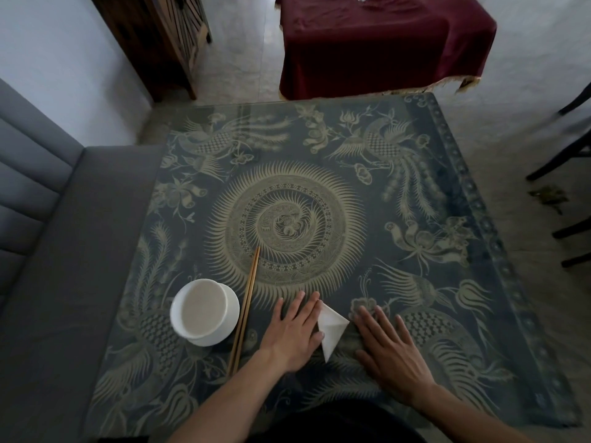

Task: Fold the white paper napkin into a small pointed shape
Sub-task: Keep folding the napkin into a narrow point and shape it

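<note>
The white paper napkin (331, 329) lies flat on the patterned table, folded into a small kite-like shape with its sharp tip pointing toward me. My left hand (295, 330) rests palm down with its fingers apart, its thumb side covering the napkin's left edge. My right hand (388, 346) lies flat on the table just right of the napkin, fingers spread, its index fingertip close to the napkin's right corner. Neither hand grips anything.
A white bowl (203, 310) on a saucer stands to the left, with a pair of wooden chopsticks (245, 306) lying beside it. A grey sofa (48, 251) borders the table's left side. A dark red cloth-covered table (380, 43) stands beyond the far edge, and chair legs (563, 161) at right.
</note>
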